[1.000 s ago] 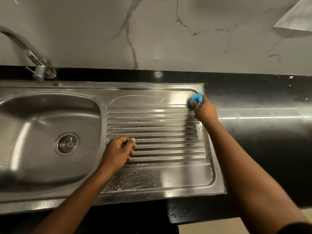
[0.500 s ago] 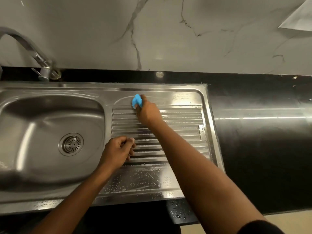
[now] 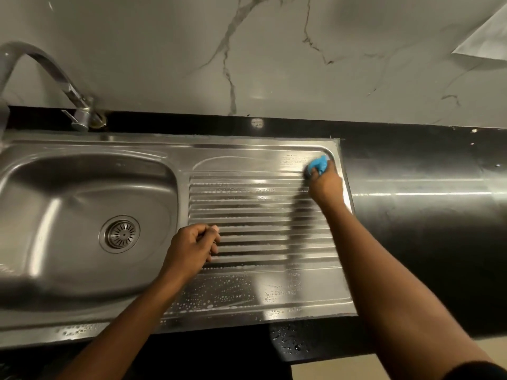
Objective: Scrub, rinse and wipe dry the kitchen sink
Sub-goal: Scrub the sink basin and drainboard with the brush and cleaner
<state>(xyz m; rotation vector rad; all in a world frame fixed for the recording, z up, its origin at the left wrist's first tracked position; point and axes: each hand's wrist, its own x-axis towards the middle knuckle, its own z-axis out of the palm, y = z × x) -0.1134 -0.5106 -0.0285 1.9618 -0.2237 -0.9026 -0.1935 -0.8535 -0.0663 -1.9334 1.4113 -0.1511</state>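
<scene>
A: From the head view, how does the sink (image 3: 90,294) lie?
B: One sink, long axis left to right, basin left, ribbed drainboard (image 3: 247,212) right.
A: And the hands?
B: The right hand (image 3: 326,186) grips one blue scrubber (image 3: 318,163), which sticks out beyond the fingers at the drainboard's far right corner. The left hand (image 3: 192,248), curled on nothing, rests on the ribs.

Your right hand (image 3: 326,187) is back at the upper right corner of the drainboard (image 3: 255,294), right of frame centre. Half a second ago it's at the board's upper left end, next to the basin (image 3: 68,215). A second ago it's at this same right corner, so that's one full pass out and back. The blue scrubber (image 3: 318,163) goes with it, gripped and pressed to the steel. The view shifts a little too: more of the tap (image 3: 55,75) shows at upper left.
</scene>
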